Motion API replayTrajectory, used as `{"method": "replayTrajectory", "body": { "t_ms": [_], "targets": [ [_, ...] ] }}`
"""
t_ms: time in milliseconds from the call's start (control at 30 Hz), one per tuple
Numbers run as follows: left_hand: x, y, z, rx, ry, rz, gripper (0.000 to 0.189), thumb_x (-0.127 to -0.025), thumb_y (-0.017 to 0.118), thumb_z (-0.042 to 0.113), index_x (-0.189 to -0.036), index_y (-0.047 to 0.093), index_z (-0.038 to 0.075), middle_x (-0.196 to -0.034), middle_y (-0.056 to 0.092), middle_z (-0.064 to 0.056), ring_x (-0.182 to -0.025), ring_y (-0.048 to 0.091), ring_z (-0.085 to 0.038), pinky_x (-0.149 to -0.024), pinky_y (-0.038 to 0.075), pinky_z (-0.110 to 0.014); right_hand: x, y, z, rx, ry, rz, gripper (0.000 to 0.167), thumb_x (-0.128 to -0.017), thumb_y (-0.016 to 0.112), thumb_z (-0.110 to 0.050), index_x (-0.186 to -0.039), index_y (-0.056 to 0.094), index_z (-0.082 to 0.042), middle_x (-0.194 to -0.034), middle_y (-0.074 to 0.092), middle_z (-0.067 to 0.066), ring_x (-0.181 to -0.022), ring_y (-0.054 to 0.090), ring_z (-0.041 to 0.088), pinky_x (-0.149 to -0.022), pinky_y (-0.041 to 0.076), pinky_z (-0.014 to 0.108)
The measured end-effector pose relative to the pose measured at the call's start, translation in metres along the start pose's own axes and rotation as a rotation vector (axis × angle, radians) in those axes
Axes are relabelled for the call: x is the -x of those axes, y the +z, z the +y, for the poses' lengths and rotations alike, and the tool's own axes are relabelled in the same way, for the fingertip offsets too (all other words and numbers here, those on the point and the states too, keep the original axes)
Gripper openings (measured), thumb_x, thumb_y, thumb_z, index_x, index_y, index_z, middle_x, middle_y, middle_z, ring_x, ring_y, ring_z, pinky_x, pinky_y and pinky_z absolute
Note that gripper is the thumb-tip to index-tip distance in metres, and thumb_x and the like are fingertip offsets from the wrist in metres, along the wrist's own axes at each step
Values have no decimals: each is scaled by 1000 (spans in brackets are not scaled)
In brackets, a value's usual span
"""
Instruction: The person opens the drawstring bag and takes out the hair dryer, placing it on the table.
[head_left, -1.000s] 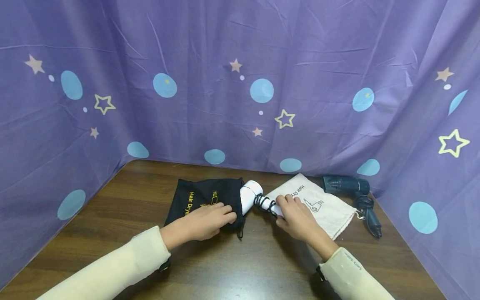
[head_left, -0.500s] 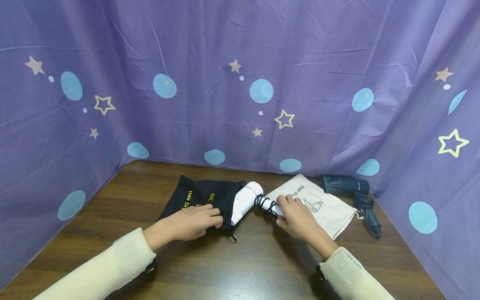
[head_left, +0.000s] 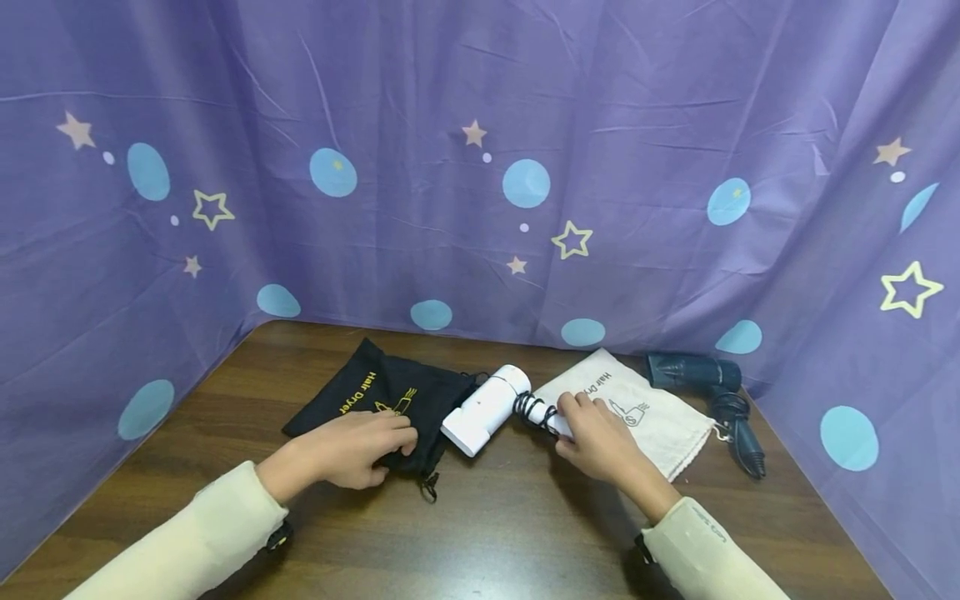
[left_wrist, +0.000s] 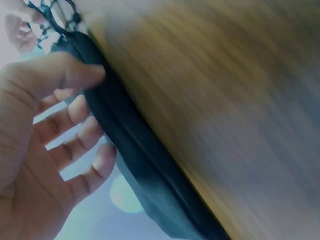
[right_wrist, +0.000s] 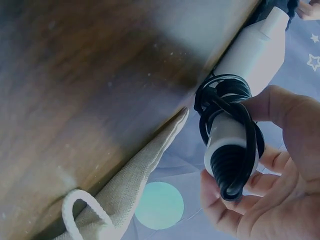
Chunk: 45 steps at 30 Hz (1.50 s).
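A white hair dryer [head_left: 489, 410] lies on the table with its nozzle just right of the mouth of a black drawstring bag [head_left: 347, 392] printed "Hair Dryer". My right hand [head_left: 602, 436] grips the dryer's handle, around which a black cord [right_wrist: 230, 107] is wound. The left hand [head_left: 358, 446] holds the near side of the black bag; in the left wrist view its thumb [left_wrist: 82, 75] presses the bag's edge and the fingers lie over the far side. The bag looks flat, its drawstring loop [head_left: 429, 486] hanging at the mouth's near corner.
A white drawstring bag [head_left: 660, 429] with a hair dryer print lies under and beyond my right hand. Farther right, a dark blue hair dryer [head_left: 686, 372] with a bundled cord rests near the back corner. A purple patterned curtain [head_left: 420, 167] encloses the wooden table [head_left: 495, 525].
My left hand has drawn the black bag leftward off the white hair dryer, whose body and nozzle now show fully. The right hand has stayed at the handle.
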<state>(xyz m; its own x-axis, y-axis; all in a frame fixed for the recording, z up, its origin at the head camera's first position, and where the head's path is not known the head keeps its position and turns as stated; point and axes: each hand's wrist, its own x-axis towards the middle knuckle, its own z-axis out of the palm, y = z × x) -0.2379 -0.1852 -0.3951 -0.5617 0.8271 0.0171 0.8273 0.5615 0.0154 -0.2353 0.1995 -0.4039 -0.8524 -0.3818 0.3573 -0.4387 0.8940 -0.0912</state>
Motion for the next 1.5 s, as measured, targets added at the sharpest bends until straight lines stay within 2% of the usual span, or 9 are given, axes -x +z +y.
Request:
{"method": "replayTrajectory", "body": {
  "t_ms": [133,233,367,533,667,833,1133,1367,1500],
  "targets": [
    [-10,-2,8,-7,42,12,30,-86,83,21,-103,58,20,-96,54,9,-84,48,-6,-70,48,-26,0,1,0,2,16,-3,40,-73,77,-19,-104,54,-9,-85,54,4,-71,51,25,-58,43,39],
    [-16,-1,11,-29,60,15,28,-86,83,17,-101,60,20,-95,56,9,-84,51,-5,-68,49,-24,1,1,0,7,10,-10,45,-73,76,-20,-111,56,-8,-89,57,6,-73,54,27,-60,45,41],
    [-16,1,11,-19,69,13,25,-86,80,9,-97,61,20,-91,57,10,-82,52,-4,-65,48,-23,0,1,0,10,-26,-37,46,-76,77,-20,-117,59,-6,-93,60,8,-76,55,27,-64,46,41],
    [-11,1,8,23,42,1,26,-85,77,4,-92,59,22,-87,54,11,-78,48,-4,-63,44,-24,-2,-1,0,4,-65,-99,44,-81,76,-21,-117,57,-5,-85,58,4,-73,52,23,-63,44,40],
    [-4,2,5,49,8,-22,28,-85,75,4,-90,56,23,-85,51,11,-76,45,-4,-62,41,-24,-3,-1,1,-3,-78,-143,40,-81,74,-23,-111,53,-6,-80,51,1,-68,48,18,-58,41,37],
    [3,1,1,64,1,-17,29,-83,74,3,-88,54,23,-81,47,11,-73,43,-4,-60,37,-23,-4,2,2,-27,-100,-124,39,-78,72,-25,-104,49,-7,-78,47,0,-65,46,16,-56,39,35],
    [18,0,-10,80,-26,3,31,-78,71,0,-84,53,25,-78,43,12,-71,41,-2,-59,36,-23,-5,4,2,-47,-100,-100,42,-73,74,-27,-101,49,-10,-76,47,-2,-63,46,15,-55,39,34],
    [21,2,-11,86,-32,4,32,-76,72,0,-85,53,25,-78,44,12,-72,42,-2,-59,36,-23,-4,2,-1,-18,-120,-89,38,-73,75,-25,-98,50,-11,-74,48,-3,-62,46,15,-53,39,34],
    [22,1,-10,86,-29,7,33,-75,72,1,-85,53,25,-79,44,13,-72,43,-2,-59,37,-23,-5,3,-4,9,-87,-92,41,-73,76,-25,-99,49,-8,-76,49,1,-64,47,19,-54,41,38]
  ]
}}
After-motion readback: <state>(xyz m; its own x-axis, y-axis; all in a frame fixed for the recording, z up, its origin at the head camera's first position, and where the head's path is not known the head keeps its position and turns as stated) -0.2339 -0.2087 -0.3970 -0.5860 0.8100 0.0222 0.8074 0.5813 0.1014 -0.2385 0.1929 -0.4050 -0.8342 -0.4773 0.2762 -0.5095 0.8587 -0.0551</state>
